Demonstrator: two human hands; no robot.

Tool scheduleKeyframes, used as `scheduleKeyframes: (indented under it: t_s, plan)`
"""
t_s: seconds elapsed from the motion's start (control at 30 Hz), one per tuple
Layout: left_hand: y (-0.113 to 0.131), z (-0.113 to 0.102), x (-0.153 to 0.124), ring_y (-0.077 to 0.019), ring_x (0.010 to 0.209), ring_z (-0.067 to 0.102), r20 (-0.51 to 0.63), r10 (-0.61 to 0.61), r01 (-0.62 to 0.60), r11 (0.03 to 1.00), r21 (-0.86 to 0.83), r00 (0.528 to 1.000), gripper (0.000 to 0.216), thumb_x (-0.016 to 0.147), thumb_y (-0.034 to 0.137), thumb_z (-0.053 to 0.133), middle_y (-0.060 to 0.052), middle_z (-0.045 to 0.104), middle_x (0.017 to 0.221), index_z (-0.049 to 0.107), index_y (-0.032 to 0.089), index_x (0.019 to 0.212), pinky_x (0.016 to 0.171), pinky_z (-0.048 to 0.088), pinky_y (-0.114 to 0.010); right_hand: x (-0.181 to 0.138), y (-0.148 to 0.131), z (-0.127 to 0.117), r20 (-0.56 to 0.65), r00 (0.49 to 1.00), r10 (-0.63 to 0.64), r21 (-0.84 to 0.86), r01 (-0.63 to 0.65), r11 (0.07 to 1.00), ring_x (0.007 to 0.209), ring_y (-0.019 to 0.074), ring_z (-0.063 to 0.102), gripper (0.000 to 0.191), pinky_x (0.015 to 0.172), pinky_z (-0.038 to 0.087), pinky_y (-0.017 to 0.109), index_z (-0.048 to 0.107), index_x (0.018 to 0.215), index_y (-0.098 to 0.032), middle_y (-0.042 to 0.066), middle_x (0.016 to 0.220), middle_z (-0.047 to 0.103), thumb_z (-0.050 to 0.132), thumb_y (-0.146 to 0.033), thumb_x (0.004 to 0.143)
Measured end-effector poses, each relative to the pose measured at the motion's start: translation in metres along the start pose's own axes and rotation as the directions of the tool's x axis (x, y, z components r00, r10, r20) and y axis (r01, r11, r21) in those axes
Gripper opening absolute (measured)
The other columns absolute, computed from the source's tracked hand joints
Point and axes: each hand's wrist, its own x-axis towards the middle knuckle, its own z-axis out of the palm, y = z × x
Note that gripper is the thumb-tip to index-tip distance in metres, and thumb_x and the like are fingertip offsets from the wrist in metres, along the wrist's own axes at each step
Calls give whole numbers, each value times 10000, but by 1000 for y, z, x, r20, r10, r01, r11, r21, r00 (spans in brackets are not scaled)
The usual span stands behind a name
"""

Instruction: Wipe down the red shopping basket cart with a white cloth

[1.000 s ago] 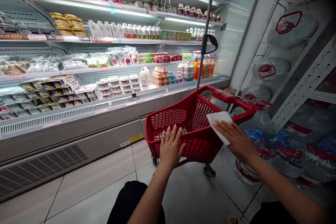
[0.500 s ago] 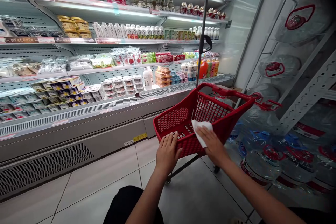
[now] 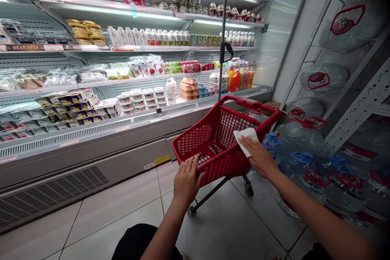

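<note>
A small red plastic shopping cart (image 3: 221, 169) with perforated basket walls and a metal frame on casters stands before me. The part of its basket that I can see into holds nothing. My left hand (image 3: 186, 178) grips the near rim at the cart's front corner, fingers hooked over the edge and thumb outside. Farther back along the same side, my right hand (image 3: 258, 156) presses a folded white wipe (image 3: 242, 134) against the rim. Its palm side is hidden. A thin upright pole (image 3: 223, 16) with a black hook-shaped piece rises from the cart's far side.
An open refrigerated display (image 3: 140, 122) with bottles, tubs and packs runs along the left and back. Large water bottles (image 3: 304, 187) crowd the floor at the right, beneath a rack (image 3: 317, 53) holding more. Pale floor tiles (image 3: 122, 199) lie under the cart.
The cart and its pole have shifted left and slightly toward me, with my left hand moving along on the rim. My right hand and the wipe have slid right and up, toward the handle end.
</note>
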Motion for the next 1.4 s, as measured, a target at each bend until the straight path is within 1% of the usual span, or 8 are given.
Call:
scheduleKeyframes:
  t_s: [0.2,0.33,0.47,0.73,0.83,0.97,1.13,1.4]
  plan:
    - [18,3,-4,-295,1514,414,-62,47,-48,999,-15,997,839,1048,452,493,-138,414,1648,34,163,1688,1255,347,-488,-8,-108,15,55,992,-112,204,98,974,1574,185,273,800,1292,273,472,216,1673,-292,-13,1688,353,353,-84,913]
    - [2,0,-1,-289,1573,294,-22,109,-110,993,-49,994,862,1042,427,503,-116,329,1694,-5,160,1684,1274,310,-489,-13,-158,12,91,960,-266,284,231,930,1589,160,217,823,1308,226,449,231,1668,-289,-38,1705,309,363,-70,886]
    - [-21,-2,2,-277,1537,376,16,54,-53,997,-57,998,788,1055,462,478,-113,381,1672,83,206,1686,1243,367,-486,-3,-139,14,86,935,-345,281,309,909,1579,151,247,888,1312,205,458,191,1672,-320,-47,1696,326,359,-39,847]
    - [-1,-2,-4,-334,1457,489,-13,-36,36,999,2,999,814,1015,546,542,-167,428,1636,195,223,1677,1211,398,-507,20,-57,22,108,992,-61,217,36,975,1572,179,276,784,1287,268,494,236,1666,-312,-14,1690,346,316,-84,920]
    - [18,-4,-11,-350,1476,460,-23,-26,25,1000,-14,999,873,1003,565,555,-181,394,1652,147,203,1685,1212,390,-519,16,-65,21,95,995,-21,273,-5,962,1574,180,270,762,1285,281,500,268,1658,-304,-8,1683,364,307,-88,928]
    - [31,-6,-13,-305,1525,395,-4,143,-143,983,-115,990,918,1014,561,531,-154,332,1687,36,184,1689,1237,361,-477,-4,-109,15,48,988,-147,334,122,935,1558,193,316,746,1276,307,518,292,1650,-303,9,1651,426,335,-89,936]
    - [3,-14,1,-303,1590,246,42,268,-256,947,-192,962,1071,955,650,580,-150,210,1728,-41,169,1683,1279,276,-484,-41,-154,-4,84,953,-290,357,243,902,1581,219,256,787,1287,288,516,213,1669,-324,-4,1677,375,374,-85,936]
    - [-45,-16,9,-297,1510,415,81,181,-177,982,-64,980,1015,910,745,576,-112,376,1676,110,286,1686,1235,362,-471,-25,-84,2,124,979,-160,301,116,946,1582,214,242,720,1293,255,538,135,1672,-370,-43,1702,302,316,-153,1010]
